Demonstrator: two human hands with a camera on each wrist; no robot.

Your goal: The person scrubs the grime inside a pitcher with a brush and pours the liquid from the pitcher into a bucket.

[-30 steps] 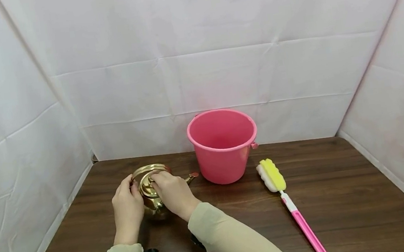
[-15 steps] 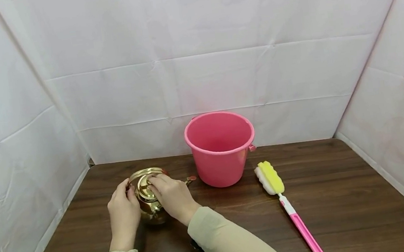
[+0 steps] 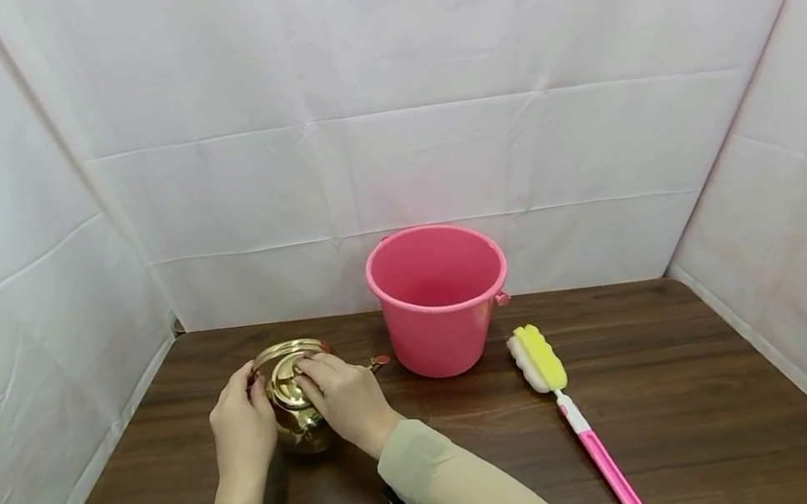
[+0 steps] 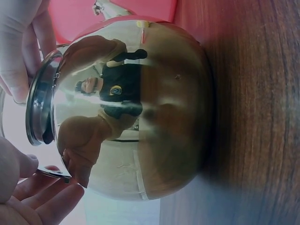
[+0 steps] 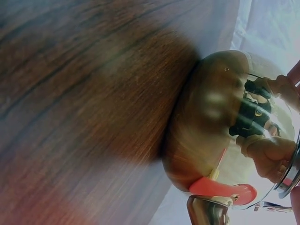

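Observation:
A shiny gold kettle (image 3: 303, 430) stands upright on the wooden table, its spout (image 3: 379, 362) pointing right. My left hand (image 3: 243, 440) grips the left foot of the kettle's arched handle (image 3: 293, 347), fingers curled at it. With curled fingertips my right hand (image 3: 349, 397) pinches the top of the lid (image 3: 285, 384); the knob is mostly covered by the fingers. From the side, the left wrist view shows the lid (image 4: 40, 101) at the kettle's mouth, seemingly a little raised, though I cannot tell for sure. The kettle body (image 5: 211, 112) fills the right part of the right wrist view.
Behind and right of the kettle stands a pink bucket (image 3: 444, 339), close to the spout tip. Farther right lies a brush (image 3: 578, 415) with a yellow-and-white sponge head and pink handle. White cloth walls (image 3: 437, 155) enclose the table (image 3: 694, 401) at back and sides.
The whole scene has shifted slightly left and down with the head camera. Both hands keep their places on the kettle's handle and lid; the right fingers have moved only a little.

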